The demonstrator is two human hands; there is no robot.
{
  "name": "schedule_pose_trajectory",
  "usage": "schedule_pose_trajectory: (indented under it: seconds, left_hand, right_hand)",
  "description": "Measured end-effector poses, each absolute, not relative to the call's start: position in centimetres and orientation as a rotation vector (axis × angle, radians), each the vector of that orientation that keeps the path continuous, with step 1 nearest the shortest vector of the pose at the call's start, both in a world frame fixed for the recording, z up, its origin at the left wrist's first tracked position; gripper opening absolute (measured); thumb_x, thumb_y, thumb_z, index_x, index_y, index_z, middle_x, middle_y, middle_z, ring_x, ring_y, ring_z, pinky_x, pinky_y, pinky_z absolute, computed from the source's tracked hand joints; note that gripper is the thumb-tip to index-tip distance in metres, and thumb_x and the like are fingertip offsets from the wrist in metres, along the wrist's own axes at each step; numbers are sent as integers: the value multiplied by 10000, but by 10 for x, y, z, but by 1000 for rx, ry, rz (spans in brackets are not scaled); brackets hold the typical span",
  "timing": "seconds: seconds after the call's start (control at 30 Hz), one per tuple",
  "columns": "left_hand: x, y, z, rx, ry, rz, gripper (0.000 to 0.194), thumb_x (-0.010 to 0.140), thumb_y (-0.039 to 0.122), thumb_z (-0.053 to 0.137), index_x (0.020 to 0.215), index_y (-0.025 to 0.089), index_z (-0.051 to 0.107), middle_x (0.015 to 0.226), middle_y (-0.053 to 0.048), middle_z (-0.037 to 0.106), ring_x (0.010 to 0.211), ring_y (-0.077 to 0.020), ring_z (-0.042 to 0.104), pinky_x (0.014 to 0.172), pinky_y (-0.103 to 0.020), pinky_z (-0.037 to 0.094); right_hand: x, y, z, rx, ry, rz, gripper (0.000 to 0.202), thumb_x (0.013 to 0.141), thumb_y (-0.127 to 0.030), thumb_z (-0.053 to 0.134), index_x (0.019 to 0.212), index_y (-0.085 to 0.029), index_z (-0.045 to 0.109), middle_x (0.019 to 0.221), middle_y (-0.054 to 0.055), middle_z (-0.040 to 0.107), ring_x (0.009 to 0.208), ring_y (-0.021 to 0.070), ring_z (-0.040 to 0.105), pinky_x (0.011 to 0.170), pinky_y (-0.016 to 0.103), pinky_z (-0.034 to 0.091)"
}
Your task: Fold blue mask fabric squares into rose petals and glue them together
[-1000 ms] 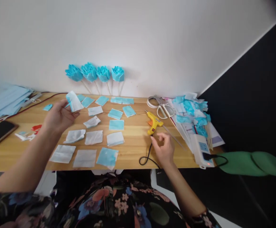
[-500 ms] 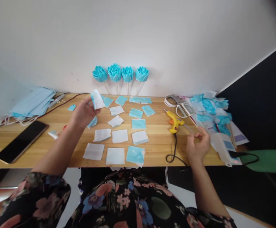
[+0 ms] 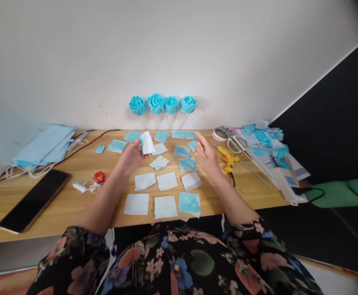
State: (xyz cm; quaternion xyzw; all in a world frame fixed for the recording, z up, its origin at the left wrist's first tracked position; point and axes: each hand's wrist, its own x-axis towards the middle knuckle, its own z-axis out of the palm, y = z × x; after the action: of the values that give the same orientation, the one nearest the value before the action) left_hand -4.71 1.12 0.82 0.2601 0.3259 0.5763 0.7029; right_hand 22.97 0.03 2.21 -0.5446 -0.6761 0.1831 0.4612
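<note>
My left hand (image 3: 135,153) pinches a small fabric rectangle (image 3: 147,143), white with a pale blue edge, above the tabletop. Cut blue and white rectangles lie in loose rows below and beside it, among them a white piece (image 3: 167,180) and a blue piece (image 3: 188,164). Over the right side of these rows is my right hand (image 3: 207,155), its index finger stretched toward a blue strip (image 3: 183,135). Nothing shows between its fingers, and it partly covers a small blue piece (image 3: 192,145). Several blue fabric flowers (image 3: 156,103) on thin sticks lean against the wall behind.
Right of my hands lie a yellow glue gun (image 3: 229,159), white-handled scissors (image 3: 239,144), a tape roll (image 3: 220,134), blue scraps (image 3: 263,137) and a white power strip (image 3: 288,184). On the left are stacked face masks (image 3: 48,143), a black phone (image 3: 35,200) and a red scrap (image 3: 99,177).
My right hand has moved left from beside the glue gun to the fabric rows. My left hand has shifted right and slightly down, still holding its piece. The view has shifted a little.
</note>
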Motion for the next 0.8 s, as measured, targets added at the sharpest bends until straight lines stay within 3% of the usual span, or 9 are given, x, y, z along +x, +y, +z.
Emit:
schedule_pose_trajectory:
  seconds: [0.17, 0.3, 0.43, 0.6, 0.8]
  left_hand:
    - [-49, 14, 3, 593, 747, 1271, 127, 869, 263, 636, 903, 141, 653, 755, -50, 727, 617, -139, 648, 530, -234, 473]
    - [-48, 12, 6, 540, 780, 1299, 77, 841, 237, 657, 837, 165, 630, 763, -30, 732, 670, -156, 678, 543, -246, 493]
    - [-45, 9, 12, 516, 798, 1305, 38, 834, 202, 652, 824, 179, 623, 778, -14, 737, 691, -155, 690, 558, -247, 512]
    - [-45, 9, 10, 532, 811, 1293, 22, 835, 191, 654, 841, 179, 636, 787, -7, 736, 703, -151, 696, 571, -246, 529]
    - [-48, 13, 1, 522, 780, 1316, 51, 837, 206, 660, 822, 177, 620, 778, -10, 736, 687, -155, 691, 552, -252, 521]
  right_hand:
    - [210, 34, 22, -1001, -1317, 991, 477, 911, -437, 546, 1353, -266, 601, 616, -59, 396, 566, 128, 429, 672, 298, 501]
    - [214, 38, 13, -839, -1131, 1227, 598, 842, -553, 650, 1370, -278, 586, 554, -98, 266, 496, 110, 304, 614, 270, 483]
    - [219, 33, 9, -785, -1108, 1278, 660, 817, -635, 658, 1355, -256, 607, 510, -104, 262, 477, 111, 280, 564, 266, 466]
    - [219, 31, 11, -825, -1113, 1248, 723, 859, -751, 488, 1319, -216, 646, 485, -89, 281, 471, 123, 298, 541, 274, 467]
    - [219, 32, 9, -753, -1133, 1338, 742, 866, -777, 435, 1294, -218, 668, 501, -75, 364, 483, 118, 360, 565, 271, 502]
